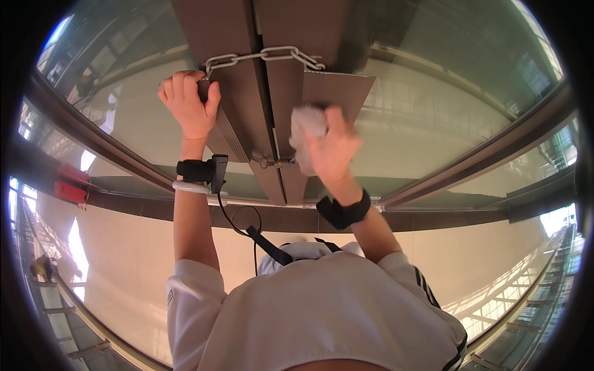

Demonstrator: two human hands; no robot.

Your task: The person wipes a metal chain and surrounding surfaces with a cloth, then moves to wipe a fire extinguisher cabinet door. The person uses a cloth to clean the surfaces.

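My left hand (190, 103) grips the upper end of the ribbed brown left pull handle (228, 132) on a glass double door. Bunched in my right hand (338, 146) is a white cloth (306, 127), which lies over the front of the wide brown right pull handle (341, 88). Motion blurs that hand, and whether the cloth presses on the handle I cannot tell. A metal chain (278, 50) spans the two handles near their tops. Lower down, a small lock or latch (278, 163) sits across the gap between the brown door stiles (246, 116).
Large glass panes (431, 120) flank the stiles and carry reflections. Red boxes (72, 184) stand at the left. Pale floor (134, 250) surrounds me, with glass railings (88, 348) behind. A black cable (227, 215) hangs from my left wrist device.
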